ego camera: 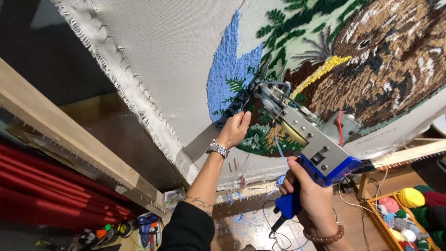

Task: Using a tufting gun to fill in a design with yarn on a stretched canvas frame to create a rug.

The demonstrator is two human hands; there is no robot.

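1 large cloth [172, 56], off-white and coarsely woven with a frayed, fringed edge, is stretched over 1 pale wooden frame [69, 139] whose beams carry rows of small metal nails. On the cloth sits 1 tufted picture [371, 60] in thick looped yarn: a brown, shaggy animal with white flecks, dark green fern shapes, 1 yellow streak and 1 fuzzy blue patch [230, 69] at its left. Below the frame at the left hangs 1 red pleated curtain [51, 186], glossy and ribbed. At the lower right stands 1 wooden tray [377, 222] filled with round yarn balls in yellow, pink, green and grey. Scraps of blue yarn [241, 218] lie scattered on the brown floor. 1 tufting gun [306, 139], boxy, with a blue plastic body, a grey metal front and a small silver motor, points its tip into the cloth at the lower edge of the picture. The right hand [309, 195] is wrapped tight around the gun's blue rear handle and wears 1 beaded bracelet. The left hand [234, 130], with 1 steel wristwatch, curls its fingers closed round the dark front handle of the gun.
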